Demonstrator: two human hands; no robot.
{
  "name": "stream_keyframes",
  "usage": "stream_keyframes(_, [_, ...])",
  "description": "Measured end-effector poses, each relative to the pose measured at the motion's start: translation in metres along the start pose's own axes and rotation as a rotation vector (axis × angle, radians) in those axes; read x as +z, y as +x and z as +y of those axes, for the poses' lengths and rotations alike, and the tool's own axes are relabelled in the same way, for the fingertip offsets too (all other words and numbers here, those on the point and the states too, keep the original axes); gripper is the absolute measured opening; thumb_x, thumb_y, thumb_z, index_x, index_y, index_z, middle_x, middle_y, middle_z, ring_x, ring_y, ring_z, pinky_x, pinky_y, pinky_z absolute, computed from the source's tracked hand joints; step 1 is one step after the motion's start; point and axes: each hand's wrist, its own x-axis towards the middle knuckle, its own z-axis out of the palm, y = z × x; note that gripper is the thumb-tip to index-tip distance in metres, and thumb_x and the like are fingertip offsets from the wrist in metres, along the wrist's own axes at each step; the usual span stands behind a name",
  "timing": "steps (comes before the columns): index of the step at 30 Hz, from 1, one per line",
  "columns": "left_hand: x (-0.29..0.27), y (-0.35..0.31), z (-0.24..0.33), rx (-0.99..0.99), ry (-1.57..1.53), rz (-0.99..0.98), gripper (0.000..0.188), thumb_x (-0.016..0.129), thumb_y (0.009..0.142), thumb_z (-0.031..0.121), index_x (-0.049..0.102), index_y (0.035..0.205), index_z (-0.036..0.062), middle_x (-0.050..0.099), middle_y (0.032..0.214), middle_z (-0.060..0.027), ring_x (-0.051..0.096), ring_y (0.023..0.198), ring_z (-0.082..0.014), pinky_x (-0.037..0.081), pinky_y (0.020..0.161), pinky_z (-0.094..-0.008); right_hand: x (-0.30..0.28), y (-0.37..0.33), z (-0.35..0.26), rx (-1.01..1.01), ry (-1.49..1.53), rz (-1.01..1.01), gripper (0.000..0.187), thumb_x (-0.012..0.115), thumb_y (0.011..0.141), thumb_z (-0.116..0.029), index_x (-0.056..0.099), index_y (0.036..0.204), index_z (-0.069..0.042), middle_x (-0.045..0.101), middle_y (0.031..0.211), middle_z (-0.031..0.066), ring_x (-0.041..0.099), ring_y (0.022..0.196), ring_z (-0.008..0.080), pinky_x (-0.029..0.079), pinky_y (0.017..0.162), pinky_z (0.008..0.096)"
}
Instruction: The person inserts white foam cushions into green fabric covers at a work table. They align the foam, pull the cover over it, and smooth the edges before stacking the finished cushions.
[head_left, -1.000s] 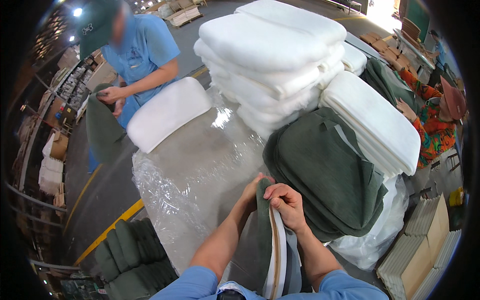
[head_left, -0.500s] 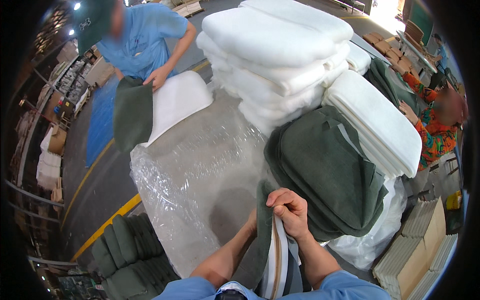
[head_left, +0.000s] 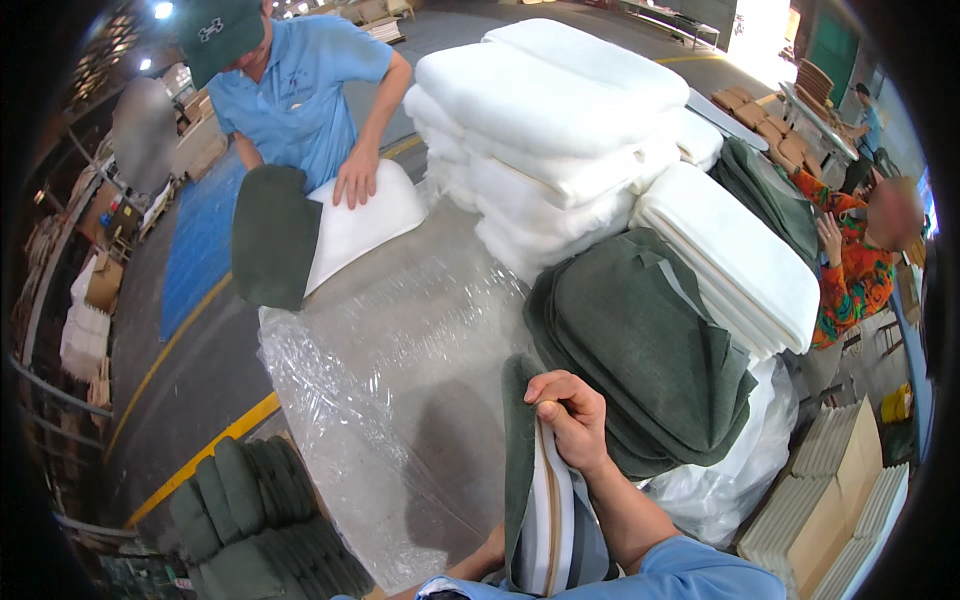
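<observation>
My right hand (head_left: 570,412) pinches the top edge of a dark green fabric cushion cover (head_left: 519,440), held upright close to my body. In the cover's opening, white padding shows with a tan strip running down it. My left wrist (head_left: 492,552) comes up low behind the cover; the fingers of that hand are hidden by the fabric. Just right of my right hand lies a pile of dark green covers (head_left: 650,340). Beneath my hands is a table wrapped in clear plastic (head_left: 400,380).
Folded white batting (head_left: 550,90) is piled high at the far side, with white pads (head_left: 730,250) to its right. Across the table, a co-worker handles a green cover (head_left: 272,235) and a white pad (head_left: 370,215). Green cushions (head_left: 240,490) stand lower left; cardboard sheets (head_left: 830,490) lower right.
My left hand has slid down behind the cover, away from its top edge. My right hand keeps its pinch. The co-worker's hand now lies flat on the white pad.
</observation>
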Motion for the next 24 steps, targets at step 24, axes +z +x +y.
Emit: stream_keyframes(24, [-0.039, 0.026, 0.293, 0.875, 0.33, 0.094, 0.054, 0.058, 0.105, 0.055, 0.062, 0.107, 0.0012, 0.062, 0.109, -0.0096, 0.057, 0.113, -0.0223, 0.042, 0.106, -0.0367, 0.013, 0.002, 0.044, 0.034, 0.063, 0.005, 0.008, 0.068, 0.102, -0.009, 0.067, 0.105, -0.001, 0.069, 0.113, 0.0044, 0.062, 0.104, 0.0137, 0.049, 0.095, 0.0311])
